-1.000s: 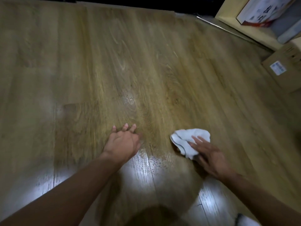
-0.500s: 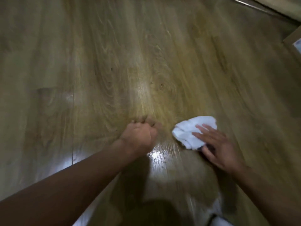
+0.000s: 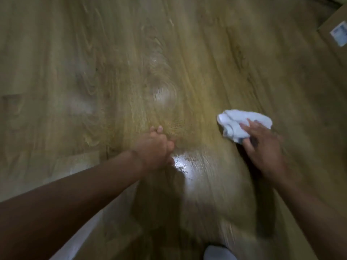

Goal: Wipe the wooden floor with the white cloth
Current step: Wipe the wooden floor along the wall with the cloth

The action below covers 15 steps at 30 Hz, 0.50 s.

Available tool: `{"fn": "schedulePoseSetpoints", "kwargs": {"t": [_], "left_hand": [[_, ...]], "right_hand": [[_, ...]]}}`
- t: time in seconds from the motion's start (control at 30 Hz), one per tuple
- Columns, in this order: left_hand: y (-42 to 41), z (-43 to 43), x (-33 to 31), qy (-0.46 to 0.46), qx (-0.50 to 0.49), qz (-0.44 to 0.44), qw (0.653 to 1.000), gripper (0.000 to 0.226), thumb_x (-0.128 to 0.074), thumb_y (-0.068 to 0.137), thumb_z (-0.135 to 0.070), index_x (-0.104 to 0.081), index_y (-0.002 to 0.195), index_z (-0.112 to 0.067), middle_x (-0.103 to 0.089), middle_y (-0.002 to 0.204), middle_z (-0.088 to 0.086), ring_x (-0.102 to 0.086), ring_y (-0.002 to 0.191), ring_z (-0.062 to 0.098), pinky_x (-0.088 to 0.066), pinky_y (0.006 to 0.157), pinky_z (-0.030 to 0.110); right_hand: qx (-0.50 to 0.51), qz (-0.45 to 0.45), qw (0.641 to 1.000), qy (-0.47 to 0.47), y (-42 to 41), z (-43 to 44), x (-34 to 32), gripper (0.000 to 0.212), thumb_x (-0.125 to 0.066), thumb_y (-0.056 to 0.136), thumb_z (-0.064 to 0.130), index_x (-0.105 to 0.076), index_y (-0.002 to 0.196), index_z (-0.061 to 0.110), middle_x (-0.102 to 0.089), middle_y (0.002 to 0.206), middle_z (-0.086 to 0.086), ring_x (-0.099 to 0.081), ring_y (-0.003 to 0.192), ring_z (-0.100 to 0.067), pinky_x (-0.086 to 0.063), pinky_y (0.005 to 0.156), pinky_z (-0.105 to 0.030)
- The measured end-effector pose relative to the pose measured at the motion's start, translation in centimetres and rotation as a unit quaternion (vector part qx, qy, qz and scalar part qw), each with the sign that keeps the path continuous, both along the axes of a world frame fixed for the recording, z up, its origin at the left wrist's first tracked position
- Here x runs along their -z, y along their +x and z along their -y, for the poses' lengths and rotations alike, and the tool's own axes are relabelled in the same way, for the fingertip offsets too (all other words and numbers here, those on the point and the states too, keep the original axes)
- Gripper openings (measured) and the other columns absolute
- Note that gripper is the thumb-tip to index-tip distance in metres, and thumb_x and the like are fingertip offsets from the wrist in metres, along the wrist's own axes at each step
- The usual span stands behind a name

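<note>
The wooden floor [image 3: 131, 62] fills the view, with a shiny wet patch near the middle. A crumpled white cloth [image 3: 242, 122] lies on it at the right. My right hand [image 3: 262, 147] presses down on the cloth's near edge, fingers spread over it and thumb at its side. My left hand [image 3: 155, 149] rests on the bare floor to the left of the cloth, fingers bent and touching the boards, holding nothing. The picture is blurred by motion.
A brown cardboard box [image 3: 336, 30] with a white label sits at the top right corner. Something white [image 3: 217, 253] shows at the bottom edge, too blurred to name.
My right hand has slid the cloth to the right, away from my left hand. The left hand stays planted on the floor. The view has dropped closer to the boards.
</note>
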<state>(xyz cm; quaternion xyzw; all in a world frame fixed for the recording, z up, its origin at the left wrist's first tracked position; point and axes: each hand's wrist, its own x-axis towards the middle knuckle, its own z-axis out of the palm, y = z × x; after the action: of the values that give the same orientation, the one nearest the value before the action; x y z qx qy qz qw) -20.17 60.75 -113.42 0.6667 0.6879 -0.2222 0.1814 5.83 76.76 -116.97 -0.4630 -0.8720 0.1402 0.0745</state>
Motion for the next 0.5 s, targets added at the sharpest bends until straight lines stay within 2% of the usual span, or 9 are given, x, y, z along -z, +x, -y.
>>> {"fn": "schedulePoseSetpoints", "kwargs": {"t": [0.07,0.13,0.23,0.3,0.33,0.4,0.43,0.5], "left_hand": [[0.9,-1.3,-0.9,0.007,0.013,-0.011,1.0,0.055,-0.038,0.097,-0.049,-0.032,0.139,-0.015,-0.045,0.138,0.018,-0.039,0.132,0.036,-0.035,0.105,0.04],[1.7,-2.6,-1.6,0.022,0.009,-0.007,1.0,0.059,-0.035,0.096,-0.053,-0.029,0.142,-0.016,-0.055,0.125,0.009,-0.05,0.121,0.03,-0.043,0.092,0.036],[2.6,-4.4,-1.7,0.023,-0.001,-0.006,1.0,0.067,-0.031,0.096,-0.056,-0.018,0.15,-0.019,-0.055,0.131,0.005,-0.05,0.124,0.029,-0.043,0.09,0.034],[3.0,-4.6,-1.2,0.021,-0.001,-0.025,0.999,0.067,-0.03,0.097,-0.055,-0.013,0.151,-0.02,-0.052,0.135,0.008,-0.048,0.126,0.03,-0.043,0.09,0.035],[3.1,-4.5,-0.9,0.016,0.002,-0.036,0.999,0.067,-0.029,0.097,-0.054,-0.008,0.152,-0.02,-0.049,0.138,0.013,-0.045,0.129,0.033,-0.044,0.09,0.036],[3.1,-3.9,-0.3,-0.001,-0.002,-0.044,0.999,0.066,-0.03,0.101,-0.045,0.003,0.151,-0.02,-0.027,0.15,0.027,-0.029,0.138,0.042,-0.043,0.097,0.042],[3.2,-3.5,0.0,-0.008,-0.005,-0.043,0.999,0.064,-0.03,0.103,-0.038,0.007,0.151,-0.018,-0.014,0.152,0.032,-0.021,0.141,0.044,-0.041,0.1,0.045],[3.4,-3.1,0.5,-0.014,-0.002,-0.05,0.999,0.064,-0.029,0.104,-0.034,0.011,0.15,-0.016,-0.004,0.152,0.036,-0.015,0.142,0.046,-0.04,0.102,0.047]], "right_hand": [[0.034,0.013,0.999,0.019,-2.6,-2.5,0.2,0.049,-0.038,0.089,0.032,-0.056,0.132,0.019,-0.055,0.138,-0.01,-0.045,0.133,-0.026,-0.037,0.106,-0.049],[0.055,0.007,0.998,0.001,-5.7,-1.3,0.6,0.045,-0.048,0.09,0.022,-0.052,0.135,0.021,-0.048,0.145,-0.007,-0.037,0.139,-0.024,-0.031,0.107,-0.045],[-0.032,-0.001,0.999,-0.007,-5.1,3.3,0.7,0.047,-0.051,0.088,0.024,-0.052,0.135,0.028,-0.045,0.147,0.005,-0.033,0.141,-0.015,-0.027,0.091,-0.036],[-0.079,0.002,0.997,-0.024,-1.2,3.9,0.4,0.049,-0.048,0.085,0.028,-0.053,0.133,0.031,-0.046,0.145,0.009,-0.036,0.138,-0.011,-0.032,0.094,-0.036],[-0.074,-0.004,0.997,-0.027,0.9,3.0,0.2,0.05,-0.047,0.084,0.027,-0.055,0.133,0.029,-0.049,0.143,0.006,-0.039,0.137,-0.012,-0.033,0.1,-0.036],[-0.021,-0.012,1.0,-0.018,3.8,-0.6,-0.1,0.051,-0.044,0.083,0.026,-0.055,0.133,0.022,-0.053,0.14,-0.004,-0.045,0.133,-0.02,-0.031,0.108,-0.035],[0.017,-0.009,1.0,-0.005,4.3,-2.9,-0.1,0.053,-0.041,0.083,0.029,-0.055,0.133,0.019,-0.054,0.139,-0.008,-0.047,0.132,-0.023,-0.033,0.108,-0.037],[0.065,-0.001,0.998,0.006,2.9,-7.1,-0.3,0.055,-0.037,0.083,0.034,-0.058,0.131,0.017,-0.056,0.136,-0.01,-0.049,0.129,-0.026,-0.039,0.104,-0.041]]}}
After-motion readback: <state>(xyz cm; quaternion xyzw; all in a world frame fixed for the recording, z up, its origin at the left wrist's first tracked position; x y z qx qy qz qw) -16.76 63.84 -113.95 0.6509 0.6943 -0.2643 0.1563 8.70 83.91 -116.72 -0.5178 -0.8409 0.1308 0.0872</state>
